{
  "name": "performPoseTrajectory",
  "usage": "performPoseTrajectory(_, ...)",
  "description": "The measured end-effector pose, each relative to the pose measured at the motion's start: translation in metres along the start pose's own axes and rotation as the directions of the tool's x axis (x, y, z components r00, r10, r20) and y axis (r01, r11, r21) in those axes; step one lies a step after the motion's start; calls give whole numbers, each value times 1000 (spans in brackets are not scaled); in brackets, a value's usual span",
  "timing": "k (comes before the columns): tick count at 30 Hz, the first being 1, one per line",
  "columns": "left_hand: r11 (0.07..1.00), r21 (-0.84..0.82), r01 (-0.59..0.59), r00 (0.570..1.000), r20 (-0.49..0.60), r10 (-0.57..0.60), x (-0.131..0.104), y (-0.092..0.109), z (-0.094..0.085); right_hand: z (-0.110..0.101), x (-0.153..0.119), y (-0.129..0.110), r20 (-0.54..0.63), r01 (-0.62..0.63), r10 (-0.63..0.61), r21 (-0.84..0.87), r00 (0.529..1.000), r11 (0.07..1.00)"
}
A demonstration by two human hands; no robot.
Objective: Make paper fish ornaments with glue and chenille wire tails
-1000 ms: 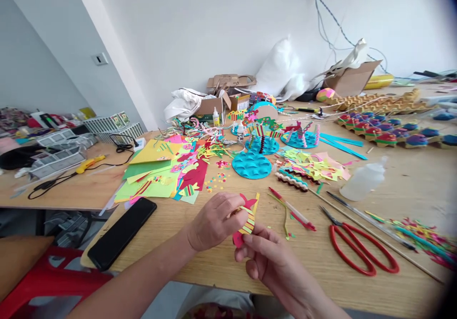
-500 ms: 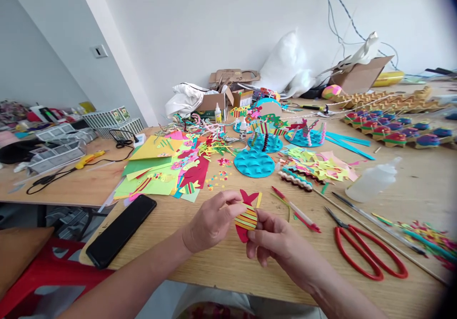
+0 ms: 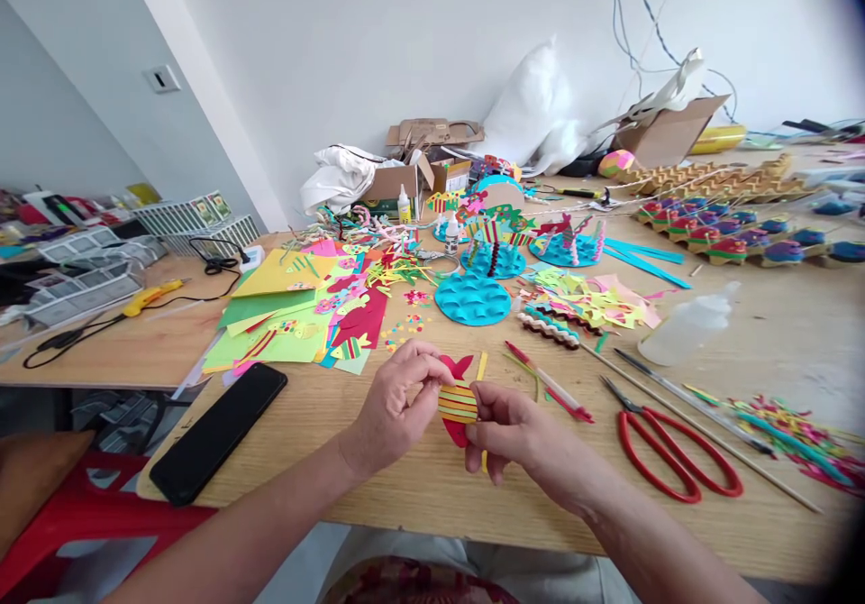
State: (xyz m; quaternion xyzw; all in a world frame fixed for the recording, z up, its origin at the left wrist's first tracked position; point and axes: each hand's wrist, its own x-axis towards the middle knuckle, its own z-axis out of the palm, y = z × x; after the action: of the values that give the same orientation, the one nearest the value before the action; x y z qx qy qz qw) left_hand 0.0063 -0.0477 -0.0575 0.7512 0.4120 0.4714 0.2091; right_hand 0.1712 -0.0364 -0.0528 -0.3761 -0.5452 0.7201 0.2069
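A red paper fish with yellow and dark stripes across its body is held between both hands above the table's front part, tail upward. My left hand pinches its left edge near the tail, thumb and forefinger close together. On the other side, my right hand grips the fish's right edge between thumb and fingers. A thin yellow paper strip shows behind the fish and passes behind my right fingers.
Red-handled scissors, a wooden stick and pens lie to the right. A black phone is at the left edge. Behind are coloured paper sheets, a blue scalloped disc, paper scraps and a glue bottle.
The view has shifted a little, so the table items appear further left. My left fingers have moved slightly at the fish's edge, and both hands still hold it.
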Motion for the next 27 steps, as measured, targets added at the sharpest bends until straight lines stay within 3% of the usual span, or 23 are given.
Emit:
performPoseTrajectory(6, 999, 32, -9, 999, 34, 8, -3, 3, 2, -1, -3, 3, 0, 61, -61, 29, 998, 998)
performPoseTrajectory(11, 985, 140, -103, 994, 41, 98, -5, 3, 2, -5, -6, 4, -107, 157, -147, 87, 983, 984)
performPoseTrajectory(15, 968, 191, -161, 986, 68, 150, -5, 1, 4, -4, -7, 0, -194, 209, -212, -35, 958, 977)
performPoseTrajectory(21, 943, 277, -187, 980, 121, 159, -7, -1, 7, 0, -4, -1, -292, 185, -242, -210, 925, 960)
performPoseTrajectory(27, 916, 331, -224, 968, 182, 171, -9, -1, 9, 0, 4, 7, -309, 244, -320, -260, 896, 934)
